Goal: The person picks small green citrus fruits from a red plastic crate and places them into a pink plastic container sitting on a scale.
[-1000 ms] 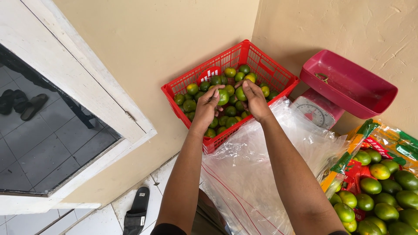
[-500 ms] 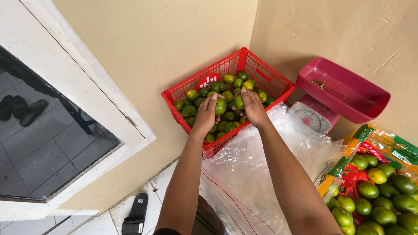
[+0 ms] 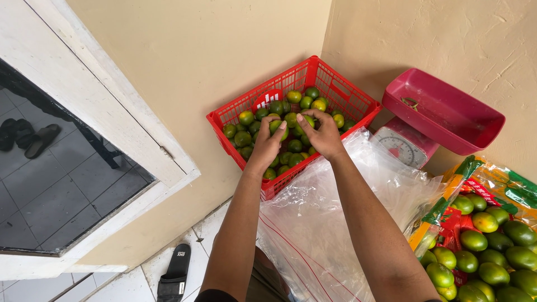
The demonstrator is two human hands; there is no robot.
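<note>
Two hands work inside one red basket (image 3: 235, 113) of green citrus: the left hand (image 3: 267, 143) grips one fruit (image 3: 278, 126), the right hand (image 3: 320, 134) pinches another (image 3: 306, 121). Just below both wrists lies one clear plastic bag (image 3: 324, 223); right of them stands one red scale (image 3: 430, 120).

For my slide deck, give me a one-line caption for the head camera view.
Both hands, left hand and right hand, grasp green citrus fruit in a red crate beside a clear plastic bag.

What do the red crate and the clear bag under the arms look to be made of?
Red crate: looks like rigid moulded plastic, with lattice walls and a slight sheen. Clear bag: thin, glossy plastic film, see-through and creased.
</note>
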